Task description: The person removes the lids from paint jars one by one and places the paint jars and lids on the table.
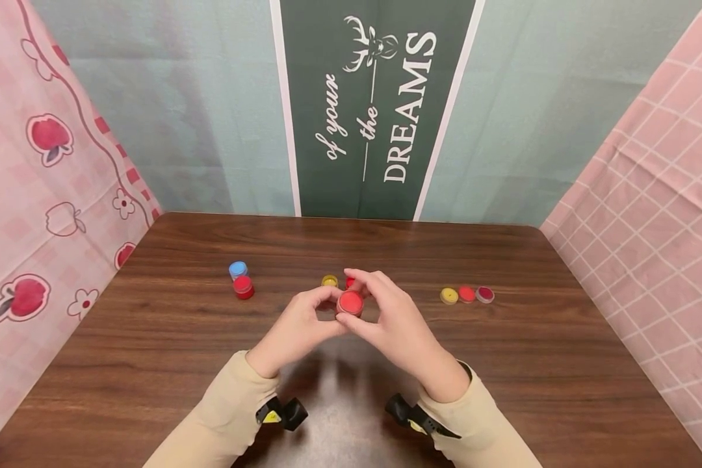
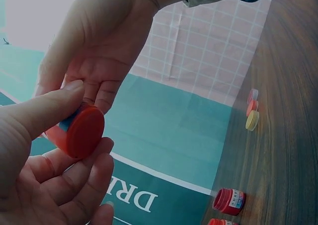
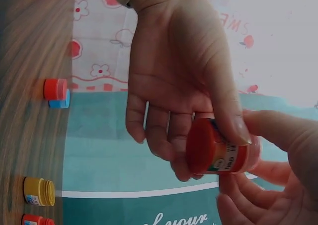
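Both hands hold one small red paint jar (image 1: 350, 302) up over the table, its flat red end facing the head camera. My left hand (image 1: 304, 325) pinches the labelled body between thumb and fingers, as the right wrist view shows on the jar (image 3: 201, 146). From the other side, my right hand (image 1: 400, 325) grips the jar's clear-looking end with thumb and fingertips. Just beyond the hands stand a lidless yellow jar (image 1: 329, 281) with its threaded neck bare (image 3: 47, 192), and a lidless red jar (image 2: 229, 201), partly hidden by my right hand in the head view.
On the brown wooden table (image 1: 561, 364), a blue jar (image 1: 238, 270) and a red jar (image 1: 243, 287) stand together at the left. A yellow lid (image 1: 449, 296), a red lid (image 1: 467, 294) and a crimson lid (image 1: 485, 295) lie in a row at the right. Cloth hangs behind.
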Demonstrator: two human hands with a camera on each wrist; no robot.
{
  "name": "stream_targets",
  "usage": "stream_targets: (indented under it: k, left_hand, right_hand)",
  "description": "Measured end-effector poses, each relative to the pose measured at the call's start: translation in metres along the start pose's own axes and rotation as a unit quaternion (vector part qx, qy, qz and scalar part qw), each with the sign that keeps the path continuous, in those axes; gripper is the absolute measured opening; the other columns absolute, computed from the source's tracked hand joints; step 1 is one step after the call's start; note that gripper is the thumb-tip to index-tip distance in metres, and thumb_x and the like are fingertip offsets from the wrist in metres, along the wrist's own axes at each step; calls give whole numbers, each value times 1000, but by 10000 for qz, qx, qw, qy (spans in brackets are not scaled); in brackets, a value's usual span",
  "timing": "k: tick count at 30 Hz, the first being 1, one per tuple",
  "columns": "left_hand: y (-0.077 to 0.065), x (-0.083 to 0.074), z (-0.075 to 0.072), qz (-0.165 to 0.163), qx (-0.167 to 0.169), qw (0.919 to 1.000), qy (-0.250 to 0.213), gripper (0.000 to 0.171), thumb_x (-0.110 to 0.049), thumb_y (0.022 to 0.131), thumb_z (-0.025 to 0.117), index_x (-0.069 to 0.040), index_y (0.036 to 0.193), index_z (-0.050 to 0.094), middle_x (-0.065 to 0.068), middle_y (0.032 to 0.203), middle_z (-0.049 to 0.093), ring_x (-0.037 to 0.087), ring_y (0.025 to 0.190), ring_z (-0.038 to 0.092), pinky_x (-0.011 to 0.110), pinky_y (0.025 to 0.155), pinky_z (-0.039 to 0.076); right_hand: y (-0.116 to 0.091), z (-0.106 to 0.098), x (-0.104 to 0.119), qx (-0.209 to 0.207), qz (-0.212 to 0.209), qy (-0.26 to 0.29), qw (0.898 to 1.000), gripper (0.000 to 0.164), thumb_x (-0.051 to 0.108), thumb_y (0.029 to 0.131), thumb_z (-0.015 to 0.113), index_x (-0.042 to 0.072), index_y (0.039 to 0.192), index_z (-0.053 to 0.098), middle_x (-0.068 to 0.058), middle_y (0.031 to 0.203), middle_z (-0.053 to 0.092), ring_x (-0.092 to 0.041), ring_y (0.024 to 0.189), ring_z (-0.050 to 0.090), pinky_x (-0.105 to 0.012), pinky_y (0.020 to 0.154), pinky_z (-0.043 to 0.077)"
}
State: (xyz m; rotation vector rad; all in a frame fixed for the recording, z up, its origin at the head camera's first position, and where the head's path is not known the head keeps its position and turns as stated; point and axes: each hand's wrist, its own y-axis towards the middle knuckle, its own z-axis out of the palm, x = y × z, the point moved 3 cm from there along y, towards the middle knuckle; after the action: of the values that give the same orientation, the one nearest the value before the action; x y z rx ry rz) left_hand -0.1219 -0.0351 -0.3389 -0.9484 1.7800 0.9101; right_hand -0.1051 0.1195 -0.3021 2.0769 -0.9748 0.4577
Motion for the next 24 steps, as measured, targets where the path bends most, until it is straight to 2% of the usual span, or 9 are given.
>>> stream_targets:
  k: [7,10,12,15,18,21,24]
  left_hand:
    - [0,2,0,-68,6,10000,-39,26,-20,79,75,-12,102,64,-4,95,64,15,91,58,39,81,50]
    - [0,1,0,24,7,10000,-14,27,-19,80,75,-11,103,64,-4,96,64,15,92,58,41,82,50]
    - [0,0,0,88,8,10000,21,27,-18,80,74,-10,104,64,-3,97,65,15,92,59,43,83,49]
    - [-1,-1,0,106,31,9999,39,28,-17,80,74,-8,104,64,-1,97,65,17,92,59,44,84,48]
    - [-1,-1,1,29,64,10000,-22,27,-19,80,74,-8,103,64,-1,96,65,17,92,58,42,84,49]
    - [-1,0,1,-30,45,10000,-25,27,-20,80,74,-9,103,64,-1,95,64,17,90,57,39,82,49]
    - [0,0,1,-12,57,10000,-58,30,-19,80,75,-9,106,64,-1,98,64,17,91,57,40,81,50]
  right_hand:
    - [-1,-2,2,471,-250,491,9974,55,-2,79,67,2,130,49,-4,115,61,-12,104,58,-29,88,48]
    - [-1,-2,2,568,-253,507,9968,55,3,80,68,3,131,48,-5,122,58,-12,108,55,-30,92,45]
    - [-1,-2,1,494,-203,368,9979,58,11,79,74,5,132,48,-3,120,56,-11,107,54,-30,91,45]
    - [-1,-1,0,244,-133,76,9996,65,20,74,80,7,130,50,-1,107,54,-9,98,53,-28,86,48]
    - [-1,-1,-1,67,-115,10,9999,62,17,72,81,6,127,52,1,97,53,-9,90,53,-28,81,49]
    - [-1,-1,-1,212,-195,218,9993,57,10,76,77,4,127,53,0,103,57,-10,94,55,-29,84,49]
    - [-2,-3,1,533,-303,383,9974,53,4,81,70,3,129,51,-3,114,58,-12,103,55,-29,88,47]
